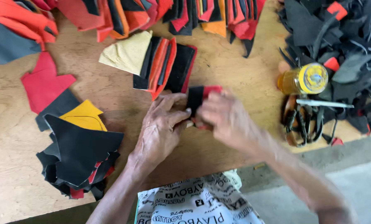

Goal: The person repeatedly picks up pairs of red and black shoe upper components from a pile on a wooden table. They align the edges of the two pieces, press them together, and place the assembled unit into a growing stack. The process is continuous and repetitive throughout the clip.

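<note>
— What are the hands on?

— Both meet over a small folded piece (198, 99), black on one side and red on the other, soft and matte like cut leather. It lies near the middle of the plywood table (11, 137), just below a fanned stack of red and black pieces (168, 66). The left hand (160, 128) rests flat with fingers curled onto the piece's left edge; the right hand (227, 120) closes over its right side, blurred, so I cannot tell how tightly it grips.

— And around them?

— A tan, grainy triangular piece (129, 52) touches the stack's left side. At lower left sits a heap of black curved cutouts (79, 159) with a yellow piece (83, 116) beside it. To the right, an amber bottle with a yellow cap (303, 79) lies on its side against a pile of black scraps (343, 49).
</note>
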